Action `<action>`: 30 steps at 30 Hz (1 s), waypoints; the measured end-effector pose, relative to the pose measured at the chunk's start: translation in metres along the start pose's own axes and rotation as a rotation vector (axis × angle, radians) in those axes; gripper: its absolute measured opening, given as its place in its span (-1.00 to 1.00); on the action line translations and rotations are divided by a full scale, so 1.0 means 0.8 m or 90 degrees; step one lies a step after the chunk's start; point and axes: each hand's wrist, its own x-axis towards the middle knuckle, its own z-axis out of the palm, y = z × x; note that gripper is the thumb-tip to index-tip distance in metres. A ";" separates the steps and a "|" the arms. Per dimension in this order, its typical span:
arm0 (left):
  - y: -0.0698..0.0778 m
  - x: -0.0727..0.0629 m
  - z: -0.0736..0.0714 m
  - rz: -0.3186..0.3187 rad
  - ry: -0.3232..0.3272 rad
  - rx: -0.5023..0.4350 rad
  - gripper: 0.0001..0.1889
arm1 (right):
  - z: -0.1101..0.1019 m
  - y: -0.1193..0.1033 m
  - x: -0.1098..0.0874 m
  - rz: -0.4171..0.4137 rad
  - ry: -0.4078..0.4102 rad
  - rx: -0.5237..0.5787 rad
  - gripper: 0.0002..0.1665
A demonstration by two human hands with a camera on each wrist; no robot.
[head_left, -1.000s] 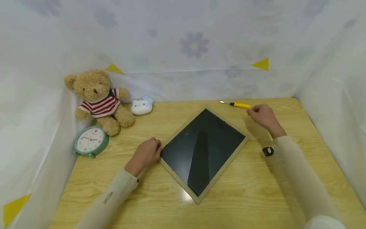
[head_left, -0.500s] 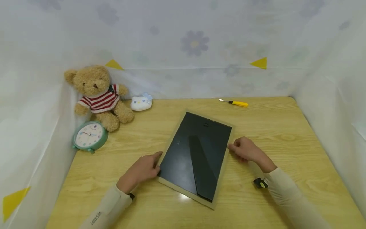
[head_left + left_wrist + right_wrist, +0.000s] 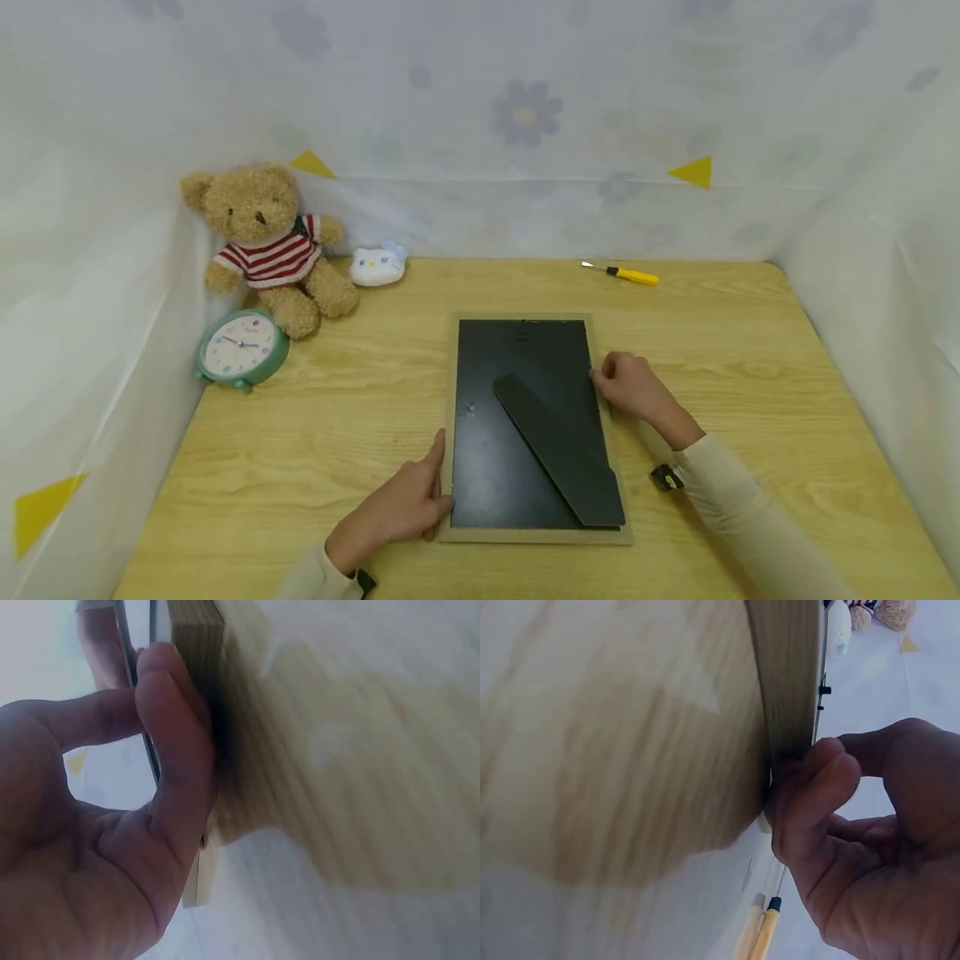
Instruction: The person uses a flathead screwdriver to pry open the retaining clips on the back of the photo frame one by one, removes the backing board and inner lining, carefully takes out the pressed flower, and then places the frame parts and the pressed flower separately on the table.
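A picture frame lies face down on the table, its black back showing and its light wooden rim squared to the table. Its black stand leg slants across the back toward the lower right corner. My left hand holds the frame's left rim near the bottom, index finger stretched along the side and thumb at the edge. At the right rim, above the middle, my right hand grips the edge with bent fingers. Both wrist views show fingertips against the frame's wooden side; the fingertips' undersides are hidden.
A screwdriver with a yellow handle lies at the back right. At the left are a teddy bear in a striped shirt, a green alarm clock and a small white plush cat head. White cloth walls surround the table.
The frame has turned from a diamond position to upright. My right hand has come from beside the screwdriver to the right rim. The stand leg now slants more.
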 end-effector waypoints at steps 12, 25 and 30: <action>-0.003 0.020 -0.033 0.000 -0.014 0.031 -0.01 | 0.017 -0.024 -0.066 -0.052 -0.057 0.088 -0.70; -0.007 0.077 -0.063 0.026 0.097 0.083 -0.18 | 0.085 -0.050 -0.092 -0.026 0.040 0.070 -0.61; -0.007 0.086 -0.067 0.024 0.116 0.095 -0.20 | 0.091 -0.051 -0.094 -0.044 0.080 0.059 -0.68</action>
